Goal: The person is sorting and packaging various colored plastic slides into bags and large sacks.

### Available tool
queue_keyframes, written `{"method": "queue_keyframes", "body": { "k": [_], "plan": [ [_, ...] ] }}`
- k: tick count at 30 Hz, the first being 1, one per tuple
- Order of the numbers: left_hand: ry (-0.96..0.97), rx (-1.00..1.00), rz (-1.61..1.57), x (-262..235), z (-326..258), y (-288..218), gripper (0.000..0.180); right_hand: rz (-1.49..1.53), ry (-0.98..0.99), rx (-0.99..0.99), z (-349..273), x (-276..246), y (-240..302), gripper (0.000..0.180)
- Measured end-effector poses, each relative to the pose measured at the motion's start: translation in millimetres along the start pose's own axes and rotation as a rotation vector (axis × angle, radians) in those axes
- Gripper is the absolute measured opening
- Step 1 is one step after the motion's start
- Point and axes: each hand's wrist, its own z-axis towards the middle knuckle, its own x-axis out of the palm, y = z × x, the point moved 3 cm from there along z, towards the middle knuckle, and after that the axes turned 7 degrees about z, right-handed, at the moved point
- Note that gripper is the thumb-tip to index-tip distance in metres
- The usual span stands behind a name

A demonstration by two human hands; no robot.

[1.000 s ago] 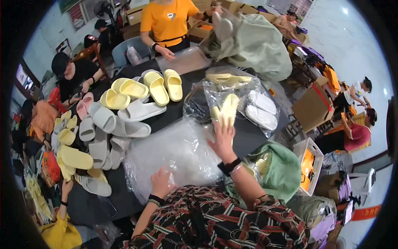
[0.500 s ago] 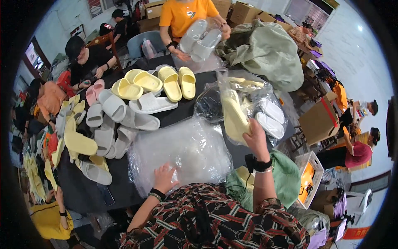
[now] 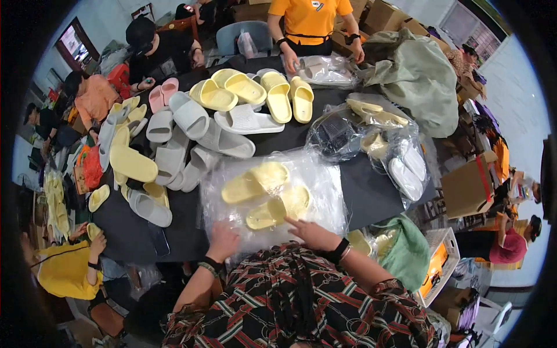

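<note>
A pair of pale yellow slippers [image 3: 272, 197] lies side by side on a stack of clear plastic bags [image 3: 325, 197] in front of me. Whether a film covers the pair, I cannot tell. My right hand [image 3: 316, 235] is open, its index finger reaching to the edge of the nearer slipper. At the near left corner of the stack, my left hand [image 3: 224, 240] rests with its fingers loosely apart on the plastic.
Grey slippers [image 3: 188, 116] and more yellow slippers [image 3: 243, 86] cover the table's left and far parts. Bagged white slippers [image 3: 407, 173] lie right. A co-worker in orange [image 3: 310, 20] stands opposite, hands beside a bagged grey pair [image 3: 322, 71]. A green sack [image 3: 406, 249] and white crate [image 3: 441, 267] stand right.
The yellow slippers have come from my right hand onto the bag stack, and that hand has moved left and nearer. My left hand has shifted to the stack's near edge. The co-worker's grey pair is now down.
</note>
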Motion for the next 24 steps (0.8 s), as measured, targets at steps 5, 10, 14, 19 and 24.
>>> {"method": "queue_keyframes", "body": {
  "k": [5, 10, 14, 19, 24],
  "plan": [
    [-0.127, -0.007, -0.086, -11.1, -53.3, 45.1, 0.016, 0.579, -0.199, -0.029, 11.1, 4.2, -28.6, 0.035],
    [-0.495, -0.671, -0.322, 1.5, -63.0, 89.4, 0.014, 0.371, -0.593, 0.383, 19.5, -27.6, -82.8, 0.025],
    [-0.236, -1.162, -0.993, 15.5, -33.9, 89.4, 0.037, 0.333, -0.203, 0.668, 18.2, -6.9, -112.2, 0.044],
    [-0.062, -1.189, -1.101, 19.0, -3.4, 55.7, 0.055, 0.393, -0.160, 0.649, 9.9, 5.5, -111.5, 0.050],
    [-0.007, -0.909, -0.521, 46.5, -11.6, 80.2, 0.045, 0.370, -0.160, 0.648, 7.2, 5.1, -100.5, 0.046]
  ]
}}
